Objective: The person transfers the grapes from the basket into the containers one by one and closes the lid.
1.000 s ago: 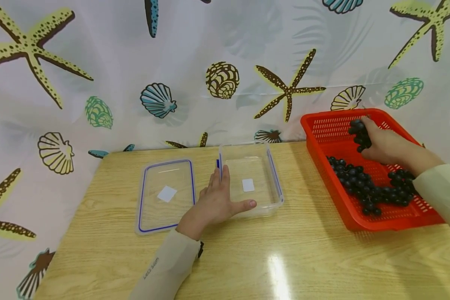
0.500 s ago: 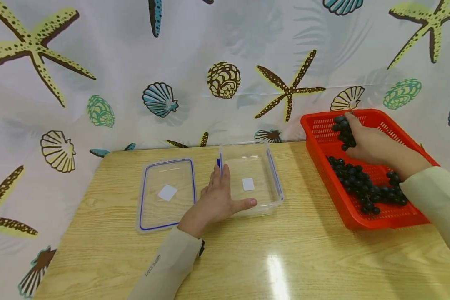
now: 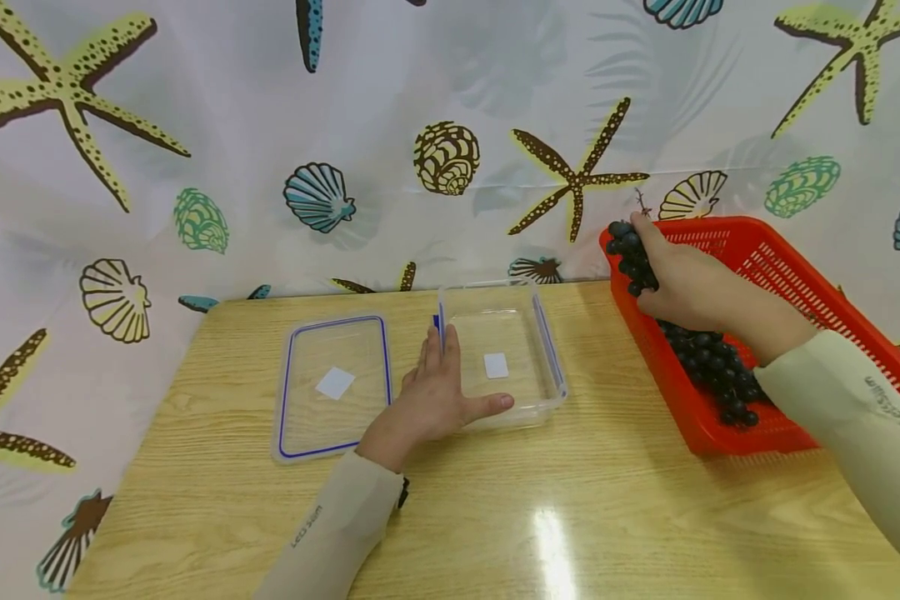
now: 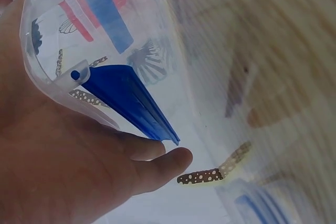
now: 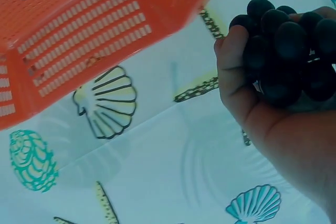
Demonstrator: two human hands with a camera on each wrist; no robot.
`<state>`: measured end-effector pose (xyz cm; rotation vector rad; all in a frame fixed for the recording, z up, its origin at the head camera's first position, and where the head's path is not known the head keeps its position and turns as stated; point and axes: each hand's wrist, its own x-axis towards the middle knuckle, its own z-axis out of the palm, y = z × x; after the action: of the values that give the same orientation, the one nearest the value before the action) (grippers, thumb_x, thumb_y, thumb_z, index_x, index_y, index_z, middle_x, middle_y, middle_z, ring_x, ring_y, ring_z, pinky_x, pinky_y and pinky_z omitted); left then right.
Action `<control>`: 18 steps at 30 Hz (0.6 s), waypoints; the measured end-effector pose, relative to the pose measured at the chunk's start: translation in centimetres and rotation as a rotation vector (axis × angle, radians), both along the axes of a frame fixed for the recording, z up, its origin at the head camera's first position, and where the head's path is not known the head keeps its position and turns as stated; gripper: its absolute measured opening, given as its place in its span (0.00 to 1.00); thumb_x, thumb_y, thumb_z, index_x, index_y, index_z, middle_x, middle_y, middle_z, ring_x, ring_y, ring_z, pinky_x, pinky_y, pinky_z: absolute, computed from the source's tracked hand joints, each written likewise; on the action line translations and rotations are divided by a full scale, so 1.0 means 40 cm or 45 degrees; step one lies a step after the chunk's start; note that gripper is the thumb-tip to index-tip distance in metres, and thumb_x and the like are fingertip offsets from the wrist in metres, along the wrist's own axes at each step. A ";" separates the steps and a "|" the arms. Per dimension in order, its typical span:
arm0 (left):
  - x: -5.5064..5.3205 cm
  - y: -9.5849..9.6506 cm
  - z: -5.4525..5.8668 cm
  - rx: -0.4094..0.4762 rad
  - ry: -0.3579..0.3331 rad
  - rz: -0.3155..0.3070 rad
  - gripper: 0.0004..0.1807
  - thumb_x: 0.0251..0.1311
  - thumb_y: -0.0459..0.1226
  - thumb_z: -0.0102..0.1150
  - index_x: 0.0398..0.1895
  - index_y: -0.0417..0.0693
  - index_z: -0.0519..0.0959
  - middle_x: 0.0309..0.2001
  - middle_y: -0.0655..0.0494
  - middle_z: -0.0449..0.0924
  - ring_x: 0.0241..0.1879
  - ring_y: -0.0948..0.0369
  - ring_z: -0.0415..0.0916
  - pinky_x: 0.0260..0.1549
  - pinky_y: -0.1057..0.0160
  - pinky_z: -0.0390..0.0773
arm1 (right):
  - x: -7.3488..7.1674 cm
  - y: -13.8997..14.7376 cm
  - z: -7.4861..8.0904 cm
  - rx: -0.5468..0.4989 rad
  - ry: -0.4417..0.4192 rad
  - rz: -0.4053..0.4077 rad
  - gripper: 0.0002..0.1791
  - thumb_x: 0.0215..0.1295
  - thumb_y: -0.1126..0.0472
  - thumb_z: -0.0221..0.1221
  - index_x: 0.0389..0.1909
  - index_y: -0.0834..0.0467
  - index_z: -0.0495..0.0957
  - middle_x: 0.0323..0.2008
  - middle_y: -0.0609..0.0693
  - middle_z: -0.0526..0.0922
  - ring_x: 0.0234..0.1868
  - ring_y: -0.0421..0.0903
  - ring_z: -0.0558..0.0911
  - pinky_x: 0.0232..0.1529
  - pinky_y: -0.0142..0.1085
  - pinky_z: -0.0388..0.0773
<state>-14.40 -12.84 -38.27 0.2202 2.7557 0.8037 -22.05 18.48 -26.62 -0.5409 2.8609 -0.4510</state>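
Observation:
My right hand (image 3: 690,279) grips a bunch of dark grapes (image 3: 630,257) above the left rim of the red basket (image 3: 648,387); a bit of bare stem pokes up over the thumb. In the right wrist view the thumb and fingers curl round the grapes (image 5: 283,45). My left hand (image 3: 435,392), fingers straight and thumb spread, rests against the left side of a clear plastic container (image 3: 498,333). The left wrist view has its fingers beside the container's blue clip (image 4: 128,98). More grapes (image 3: 708,367) lie in the basket, partly hidden by the right arm.
A clear lid (image 3: 333,425) with a blue seal lies flat on the wooden table (image 3: 480,533), left of the container. Behind the table hangs a white cloth (image 3: 375,100) printed with shells and starfish.
My right hand has carried the bunch of grapes leftward, from over the middle of the basket to its left rim. The left hand and container have stayed in place.

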 end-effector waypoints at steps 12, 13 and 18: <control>-0.004 0.004 -0.001 -0.018 -0.008 0.005 0.71 0.56 0.71 0.59 0.80 0.43 0.26 0.79 0.40 0.19 0.78 0.42 0.27 0.71 0.39 0.43 | 0.007 -0.109 0.000 -0.031 0.041 0.077 0.58 0.64 0.66 0.59 0.81 0.56 0.25 0.15 0.52 0.69 0.14 0.46 0.63 0.20 0.39 0.66; -0.004 0.004 -0.001 -0.022 -0.007 0.005 0.71 0.56 0.71 0.59 0.80 0.43 0.26 0.79 0.40 0.19 0.78 0.42 0.27 0.71 0.39 0.43 | 0.007 -0.117 0.000 -0.034 0.041 0.082 0.57 0.64 0.67 0.58 0.81 0.56 0.25 0.16 0.52 0.69 0.14 0.46 0.63 0.20 0.39 0.65; -0.004 0.000 -0.004 -0.027 0.003 0.011 0.71 0.55 0.72 0.58 0.80 0.43 0.25 0.79 0.39 0.19 0.78 0.42 0.27 0.71 0.39 0.44 | 0.006 -0.164 -0.001 -0.066 0.053 0.091 0.56 0.64 0.66 0.58 0.81 0.56 0.28 0.21 0.54 0.72 0.15 0.48 0.65 0.20 0.39 0.65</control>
<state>-14.56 -12.85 -38.43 0.2057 2.7678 0.7770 -21.83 11.90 -26.65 -0.6674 2.8650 -0.5092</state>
